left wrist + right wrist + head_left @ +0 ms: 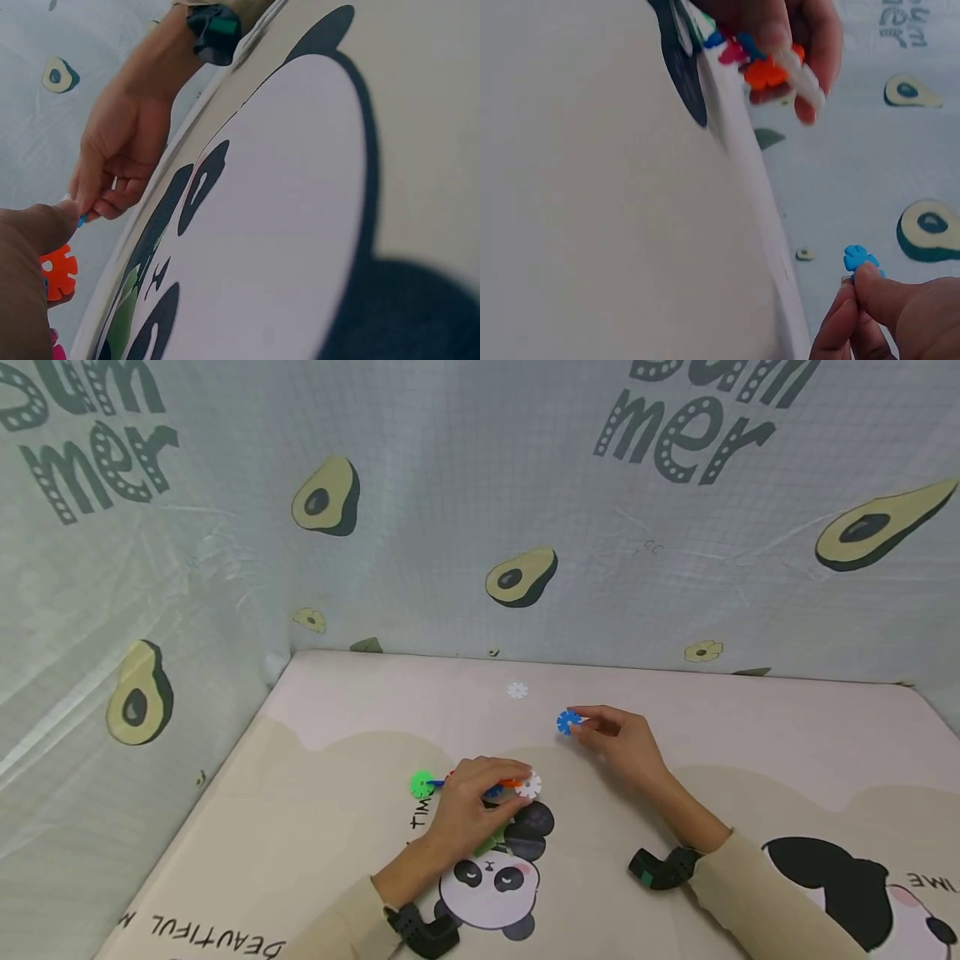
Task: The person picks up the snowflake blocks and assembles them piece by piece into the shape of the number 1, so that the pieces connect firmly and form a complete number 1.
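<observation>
My left hand (476,806) grips a chain of interlocking toy discs, thumb and fingers pinching the white disc (531,785) at its right end. Beside that one is an orange disc (765,74), followed by blue and pink discs partly covered by the hand. A green disc (422,785) forms the chain's left end. To the right and farther back, my right hand (622,747) pinches a single notched blue disc (567,722) between thumb and fingertips. In the right wrist view this blue disc (857,258) stands apart from the chain.
One loose white disc (517,691) lies near the table's back edge. The table cover (337,827) is beige and pink with printed pandas (487,893). Behind and to the left hangs a pale curtain (420,485) with avocado prints. Each wrist wears a dark strapped device (663,868).
</observation>
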Motion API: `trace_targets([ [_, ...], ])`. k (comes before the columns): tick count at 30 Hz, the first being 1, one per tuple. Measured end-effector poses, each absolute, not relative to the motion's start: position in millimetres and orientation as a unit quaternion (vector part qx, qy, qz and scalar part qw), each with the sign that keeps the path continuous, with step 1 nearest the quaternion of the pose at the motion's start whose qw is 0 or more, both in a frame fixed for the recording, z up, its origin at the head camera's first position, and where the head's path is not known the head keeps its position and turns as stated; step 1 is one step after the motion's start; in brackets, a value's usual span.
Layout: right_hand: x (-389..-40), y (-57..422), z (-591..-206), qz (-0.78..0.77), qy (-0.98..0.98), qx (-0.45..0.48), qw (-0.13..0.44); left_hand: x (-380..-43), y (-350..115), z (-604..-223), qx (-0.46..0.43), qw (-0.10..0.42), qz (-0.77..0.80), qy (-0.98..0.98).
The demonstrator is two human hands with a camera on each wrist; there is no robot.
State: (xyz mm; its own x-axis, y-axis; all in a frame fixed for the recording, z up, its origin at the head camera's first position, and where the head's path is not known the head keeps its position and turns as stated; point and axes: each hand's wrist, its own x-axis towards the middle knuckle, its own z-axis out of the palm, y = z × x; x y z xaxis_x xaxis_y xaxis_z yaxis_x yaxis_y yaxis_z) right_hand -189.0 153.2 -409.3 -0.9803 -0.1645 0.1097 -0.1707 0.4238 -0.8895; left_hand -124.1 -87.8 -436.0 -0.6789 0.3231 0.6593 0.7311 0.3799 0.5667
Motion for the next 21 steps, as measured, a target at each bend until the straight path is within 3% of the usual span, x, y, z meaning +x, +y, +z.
trace_targets([
  [12, -153.3, 151.9, -406.3, 0.585, -0.799, 0.121, -0.061, -123.0, -87.7, -433.2, -0.311, 0.207, -0.446, -0.813],
  [21, -141.2, 148.8, -405.8, 0.613, -0.773, 0.146, -0.069, -122.3, -87.5, -432.6, -0.297, 0.189, -0.451, -0.82],
])
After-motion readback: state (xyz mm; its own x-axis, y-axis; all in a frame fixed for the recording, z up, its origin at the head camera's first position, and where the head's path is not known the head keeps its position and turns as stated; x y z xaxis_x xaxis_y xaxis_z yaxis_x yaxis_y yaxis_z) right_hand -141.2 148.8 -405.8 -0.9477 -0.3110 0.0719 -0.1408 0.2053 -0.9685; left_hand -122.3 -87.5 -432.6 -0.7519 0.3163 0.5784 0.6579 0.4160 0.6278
